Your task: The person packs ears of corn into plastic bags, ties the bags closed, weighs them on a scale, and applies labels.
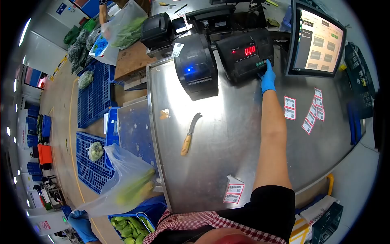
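My left hand [80, 223], in a blue glove at the lower left, is closed on the gathered top of a clear plastic bag [122, 166]. Long green vegetables [136, 189], blurred, lie inside the bag. My right hand [268, 77], also gloved in blue, reaches forward with a finger stretched out onto the keys of a black scale display [248, 57], which reads 0.00 in red. Left of that display stands a black label printer [197, 67] with a blue light. A hooked knife [191, 136] with a wooden handle lies on the metal table [219, 134].
A lit monitor [319, 40] stands at the right. Barcode labels [289, 107] lie on the table, with more labels [234, 191] near my body. Blue pallets [95, 97] and a crate of leafy greens [130, 227] are at the left. Another person's arm [102, 14] shows behind a bag.
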The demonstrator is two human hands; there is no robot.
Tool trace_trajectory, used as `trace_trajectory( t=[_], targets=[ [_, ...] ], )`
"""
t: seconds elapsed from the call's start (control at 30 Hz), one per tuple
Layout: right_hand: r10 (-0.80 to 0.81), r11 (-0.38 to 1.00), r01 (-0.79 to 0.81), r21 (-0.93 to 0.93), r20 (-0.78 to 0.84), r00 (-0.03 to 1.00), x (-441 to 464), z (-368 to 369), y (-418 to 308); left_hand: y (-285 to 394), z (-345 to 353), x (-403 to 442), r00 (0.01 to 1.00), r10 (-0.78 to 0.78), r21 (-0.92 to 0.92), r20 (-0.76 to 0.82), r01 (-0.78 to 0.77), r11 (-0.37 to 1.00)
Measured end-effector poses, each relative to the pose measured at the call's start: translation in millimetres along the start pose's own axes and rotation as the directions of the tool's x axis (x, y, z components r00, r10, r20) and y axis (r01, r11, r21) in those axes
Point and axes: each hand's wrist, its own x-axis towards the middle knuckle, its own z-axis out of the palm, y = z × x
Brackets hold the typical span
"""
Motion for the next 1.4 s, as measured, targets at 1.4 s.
trace_trajectory(
  t=[1.4],
  targets=[
    [0.180,0.537,0.653,-0.534,0.828,0.531,-624,111,172,-207,-134,31,0.716,-0.693,0.244,0.084,0.660,0.711]
  ],
)
